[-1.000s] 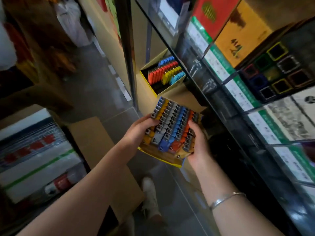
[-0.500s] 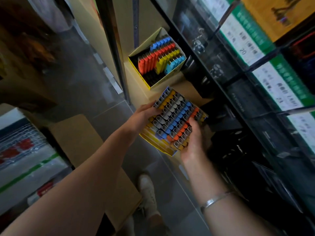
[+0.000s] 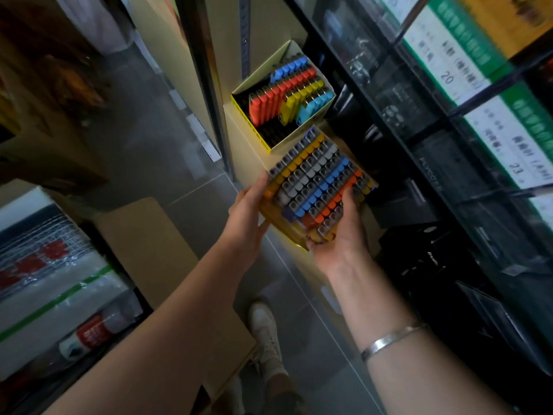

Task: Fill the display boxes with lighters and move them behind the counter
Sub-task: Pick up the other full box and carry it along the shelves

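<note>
A full display box (image 3: 317, 190) of lighters (image 3: 314, 182) sits tilted between both hands, its packed rows of yellow, grey, blue and orange lighters showing their metal tops toward the camera. The box's yellow wall is visible along the lower left edge. The left hand (image 3: 248, 211) presses against the box's left side, fingers wrapped up along the edge, so its grip is clamped on the box. The right hand (image 3: 341, 238) supports the near right corner from below, thumb laid over the orange lighters, its grip likewise closed on the box. A silver bracelet (image 3: 392, 339) circles the right wrist.

The held box hovers just over a pale yellow ledge (image 3: 239, 130), right beside a second display box (image 3: 281, 97) that rests on that ledge. This second box is only partly filled, with slanted rows of orange, red, blue, yellow and light blue lighters, and a dark gap at its near end.

To the right rises a dark shelving unit (image 3: 434, 145) with white and green price labels (image 3: 443, 49) along its edges. Below, a grey tiled floor (image 3: 167, 163) runs between the fixtures, with a white shoe (image 3: 266, 333) visible on it. A brown cardboard carton (image 3: 149, 232) stands at the left, next to wrapped goods (image 3: 54, 283) with red and green markings.
</note>
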A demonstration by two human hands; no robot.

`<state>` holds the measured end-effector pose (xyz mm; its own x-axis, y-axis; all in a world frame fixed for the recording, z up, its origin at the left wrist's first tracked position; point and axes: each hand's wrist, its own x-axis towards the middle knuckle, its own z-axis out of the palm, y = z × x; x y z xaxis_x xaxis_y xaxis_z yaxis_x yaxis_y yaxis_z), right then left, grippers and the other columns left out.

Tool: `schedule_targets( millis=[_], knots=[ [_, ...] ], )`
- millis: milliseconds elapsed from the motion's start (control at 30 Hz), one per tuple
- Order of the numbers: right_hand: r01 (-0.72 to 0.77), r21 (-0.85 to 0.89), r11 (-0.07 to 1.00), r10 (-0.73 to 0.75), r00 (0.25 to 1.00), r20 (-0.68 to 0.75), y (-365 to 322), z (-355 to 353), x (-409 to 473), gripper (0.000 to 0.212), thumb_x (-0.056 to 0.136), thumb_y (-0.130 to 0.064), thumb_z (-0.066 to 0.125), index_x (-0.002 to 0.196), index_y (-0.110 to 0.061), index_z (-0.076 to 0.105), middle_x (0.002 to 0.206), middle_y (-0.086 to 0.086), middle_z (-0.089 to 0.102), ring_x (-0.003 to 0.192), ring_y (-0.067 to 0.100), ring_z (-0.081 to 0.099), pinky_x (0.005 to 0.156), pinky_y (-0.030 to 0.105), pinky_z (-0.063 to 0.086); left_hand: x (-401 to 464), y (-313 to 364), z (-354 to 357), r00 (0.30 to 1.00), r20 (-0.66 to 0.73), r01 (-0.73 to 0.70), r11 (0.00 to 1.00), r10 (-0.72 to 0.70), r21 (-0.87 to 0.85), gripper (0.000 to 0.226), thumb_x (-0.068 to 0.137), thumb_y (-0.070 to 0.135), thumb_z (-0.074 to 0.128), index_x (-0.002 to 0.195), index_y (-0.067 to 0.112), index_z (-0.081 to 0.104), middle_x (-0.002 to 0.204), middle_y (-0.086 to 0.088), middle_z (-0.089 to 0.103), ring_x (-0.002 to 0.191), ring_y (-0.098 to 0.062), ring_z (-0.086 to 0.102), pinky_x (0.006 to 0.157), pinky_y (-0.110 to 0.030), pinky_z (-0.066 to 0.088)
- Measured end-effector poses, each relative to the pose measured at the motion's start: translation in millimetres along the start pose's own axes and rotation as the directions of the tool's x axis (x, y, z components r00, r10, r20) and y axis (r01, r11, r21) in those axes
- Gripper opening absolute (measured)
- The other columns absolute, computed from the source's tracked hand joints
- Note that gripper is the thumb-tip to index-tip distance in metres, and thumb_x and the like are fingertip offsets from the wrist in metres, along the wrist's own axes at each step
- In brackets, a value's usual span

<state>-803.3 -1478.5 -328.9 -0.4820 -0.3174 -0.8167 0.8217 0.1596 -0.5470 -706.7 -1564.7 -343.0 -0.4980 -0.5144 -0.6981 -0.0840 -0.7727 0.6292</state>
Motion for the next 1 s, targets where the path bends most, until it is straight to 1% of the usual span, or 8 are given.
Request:
schedule_targets(
  millis=[100,200,333,400,567,767,867,1000],
  knots=[
    [0.018,0.026,0.999,-0.016,0.999,-0.048,-9.8,7.8,8.8,0.061,0.085,-0.058,0.051,0.139,-0.035,0.034,0.128,0.006,0.054,0.115,0.025,0.052,0.100,0.048,0.039,8.0,6.0,8.1,0.999,0.014,-0.029,0.998,0.029,-0.054,0.035,0.093,0.047,0.044,0.114,0.023,0.058,0.119,0.008,0.060,0.120,-0.012,0.045,0.112,-0.046,0.025],
    [0.011,0.091,0.996,-0.006,0.999,-0.052,-16.2,12.0,13.8,0.053,0.086,-0.053,0.054,0.133,-0.031,0.041,0.122,0.009,0.058,0.112,0.028,0.055,0.101,0.050,0.039,18.9,12.8,11.7,0.999,0.002,-0.040,0.994,0.040,-0.098,0.022,0.095,0.046,0.041,0.100,0.029,0.054,0.109,0.012,0.056,0.125,-0.015,0.040,0.114,-0.044,0.022],
    [0.007,0.176,0.984,-0.008,1.000,0.002,-18.3,20.3,17.7,0.049,0.086,-0.051,0.057,0.129,-0.029,0.046,0.117,0.011,0.060,0.109,0.030,0.057,0.098,0.052,0.043,32.4,22.7,11.8,0.998,0.031,-0.041,0.992,0.045,-0.117,0.051,0.095,0.050,0.038,0.135,0.019,0.042,0.134,0.005,0.049,0.136,-0.016,0.030,0.110,-0.039,0.023],
    [0.005,0.197,0.980,-0.002,1.000,-0.018,-19.0,25.7,20.9,0.049,0.087,-0.048,0.056,0.130,-0.028,0.044,0.117,0.012,0.060,0.108,0.030,0.057,0.098,0.052,0.043,35.9,27.3,12.3,0.996,0.064,-0.056,0.993,0.063,-0.104,0.058,0.094,0.052,0.036,0.141,0.018,0.036,0.120,0.011,0.055,0.128,-0.012,0.037,0.105,-0.037,0.025],
    [0.022,0.081,0.996,-0.017,0.998,-0.054,-14.1,26.1,25.3,0.063,0.086,-0.047,0.057,0.140,-0.032,0.029,0.133,0.012,0.049,0.120,0.030,0.050,0.105,0.051,0.036,39.5,27.8,10.0,0.998,0.042,-0.052,0.997,0.054,-0.052,0.046,0.094,0.051,0.040,0.127,0.019,0.047,0.096,0.014,0.055,0.100,-0.011,0.049,0.093,-0.032,0.035],
    [0.048,0.004,0.999,-0.048,0.999,-0.019,-32.5,15.2,30.3,0.057,0.085,-0.054,0.055,0.134,-0.029,0.041,0.122,0.009,0.057,0.112,0.026,0.054,0.101,0.048,0.039,32.9,21.3,15.7,0.992,0.124,-0.035,0.999,0.031,0.034,0.033,0.094,0.048,0.040,0.115,0.027,0.055,0.119,0.005,0.056,0.123,-0.021,0.044,0.105,-0.044,0.036],
    [0.044,-0.008,0.999,-0.044,0.998,-0.037,-35.7,10.7,28.8,0.056,0.085,-0.052,0.056,0.133,-0.027,0.042,0.122,0.010,0.056,0.112,0.025,0.054,0.101,0.045,0.040,31.7,21.6,20.3,0.988,0.148,-0.054,0.997,0.047,0.046,0.030,0.096,0.048,0.036,0.107,0.029,0.057,0.114,0.008,0.059,0.116,-0.015,0.049,0.102,-0.037,0.035],
    [0.033,-0.003,0.999,-0.033,0.998,-0.047,-30.9,15.6,22.5,0.054,0.085,-0.050,0.057,0.131,-0.026,0.041,0.112,0.010,0.056,0.110,0.027,0.053,0.102,0.045,0.040,33.5,29.0,29.0,0.993,0.099,-0.077,0.989,0.065,0.124,0.046,0.096,0.051,0.033,0.125,0.020,0.052,0.113,0.004,0.058,0.115,-0.017,0.049,0.102,-0.035,0.032]
  ],
)
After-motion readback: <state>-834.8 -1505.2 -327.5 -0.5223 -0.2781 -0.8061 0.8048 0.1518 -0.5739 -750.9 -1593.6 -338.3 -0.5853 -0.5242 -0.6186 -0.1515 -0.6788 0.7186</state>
